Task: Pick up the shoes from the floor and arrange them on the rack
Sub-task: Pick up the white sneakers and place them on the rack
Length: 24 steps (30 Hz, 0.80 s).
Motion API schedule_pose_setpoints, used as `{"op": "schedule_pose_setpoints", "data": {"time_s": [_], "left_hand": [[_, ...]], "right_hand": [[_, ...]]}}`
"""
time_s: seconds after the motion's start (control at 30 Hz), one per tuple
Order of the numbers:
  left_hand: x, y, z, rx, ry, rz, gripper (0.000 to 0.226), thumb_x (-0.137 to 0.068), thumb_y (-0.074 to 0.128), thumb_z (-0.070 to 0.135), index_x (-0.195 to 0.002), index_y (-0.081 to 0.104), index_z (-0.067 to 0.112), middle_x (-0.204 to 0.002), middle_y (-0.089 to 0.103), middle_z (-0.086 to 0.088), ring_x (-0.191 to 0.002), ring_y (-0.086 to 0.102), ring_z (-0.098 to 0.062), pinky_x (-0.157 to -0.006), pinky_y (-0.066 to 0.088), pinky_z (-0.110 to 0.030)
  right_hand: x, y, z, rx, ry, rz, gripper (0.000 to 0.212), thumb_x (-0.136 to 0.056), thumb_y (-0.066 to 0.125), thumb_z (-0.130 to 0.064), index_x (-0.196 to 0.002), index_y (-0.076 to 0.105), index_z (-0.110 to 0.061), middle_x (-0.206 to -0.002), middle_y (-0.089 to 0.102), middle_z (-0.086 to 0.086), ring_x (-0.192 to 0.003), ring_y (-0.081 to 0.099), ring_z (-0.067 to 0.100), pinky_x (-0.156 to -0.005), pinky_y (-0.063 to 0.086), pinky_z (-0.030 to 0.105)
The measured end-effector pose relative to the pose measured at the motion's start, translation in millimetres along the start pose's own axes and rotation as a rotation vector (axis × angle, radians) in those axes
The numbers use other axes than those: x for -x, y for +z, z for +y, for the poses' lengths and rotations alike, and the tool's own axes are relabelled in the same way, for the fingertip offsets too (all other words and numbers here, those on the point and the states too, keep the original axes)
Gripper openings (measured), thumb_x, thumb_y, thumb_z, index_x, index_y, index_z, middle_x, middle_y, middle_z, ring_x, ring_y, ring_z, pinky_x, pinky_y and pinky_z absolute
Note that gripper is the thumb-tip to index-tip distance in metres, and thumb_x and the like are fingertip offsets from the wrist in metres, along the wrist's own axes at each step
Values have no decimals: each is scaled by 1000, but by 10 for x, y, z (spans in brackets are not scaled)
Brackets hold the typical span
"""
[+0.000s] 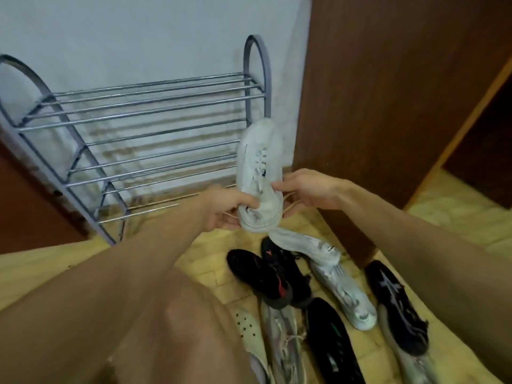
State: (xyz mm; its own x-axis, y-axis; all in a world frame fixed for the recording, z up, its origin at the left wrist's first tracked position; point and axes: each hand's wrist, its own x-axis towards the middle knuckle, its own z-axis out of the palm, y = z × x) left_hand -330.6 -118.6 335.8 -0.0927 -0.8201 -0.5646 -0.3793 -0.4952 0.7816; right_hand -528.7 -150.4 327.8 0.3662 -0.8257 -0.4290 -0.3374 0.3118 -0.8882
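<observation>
A white sneaker is held in the air, toe pointing away, in front of the lower right end of a grey metal shoe rack. My left hand grips its heel from the left. My right hand pinches its collar and a loose lace from the right. All the rack's bar shelves that I can see are bare. On the floor below lie its white partner, a pair of black shoes, another black shoe and several more.
The rack leans against a pale wall. A brown wooden cabinet stands right of it, close to the shoe. Another dark wooden panel sits left of the rack. My bare knee fills the lower middle. The floor is yellowish tile.
</observation>
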Motion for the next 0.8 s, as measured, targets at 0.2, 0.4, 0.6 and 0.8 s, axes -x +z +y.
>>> {"op": "schedule_pose_setpoints", "data": {"time_s": [0.2, 0.4, 0.6, 0.8], "left_hand": [[-413, 605, -299, 118, -127, -143, 29, -78, 74, 6, -105, 65, 8, -91, 69, -8, -85, 66, -21, -71, 55, -29], [-937, 763, -749, 19, -206, -109, 36, -81, 71, 6, -115, 60, 10, -104, 67, -8, -89, 63, -21, -66, 52, -26], [-1233, 766, -879, 68, -195, -103, 28, -82, 70, 7, -106, 56, 13, -89, 64, 0, -83, 61, -15, -75, 53, -27], [-1349, 661, -1125, 56, -223, -35, 23, -76, 74, 9, -97, 67, 15, -94, 72, -3, -87, 66, -18, -63, 52, -27]], "right_hand": [[-66, -412, 771, -30, 103, 177, 41, -94, 56, -37, -116, 66, -3, -107, 71, 14, -90, 70, 28, -83, 59, 40], [-440, -631, 1939, -56, 402, 464, 38, -92, 61, -21, -122, 58, 4, -114, 65, 16, -90, 63, 26, -78, 59, 38], [-824, -559, 2604, -63, 645, 652, 59, -95, 52, -36, -143, 39, -4, -137, 49, 14, -109, 57, 30, -84, 56, 39], [-1214, -445, 2692, -182, 676, 766, 83, -96, 48, -45, -153, 6, -1, -159, 20, 18, -142, 28, 38, -108, 35, 42]]}}
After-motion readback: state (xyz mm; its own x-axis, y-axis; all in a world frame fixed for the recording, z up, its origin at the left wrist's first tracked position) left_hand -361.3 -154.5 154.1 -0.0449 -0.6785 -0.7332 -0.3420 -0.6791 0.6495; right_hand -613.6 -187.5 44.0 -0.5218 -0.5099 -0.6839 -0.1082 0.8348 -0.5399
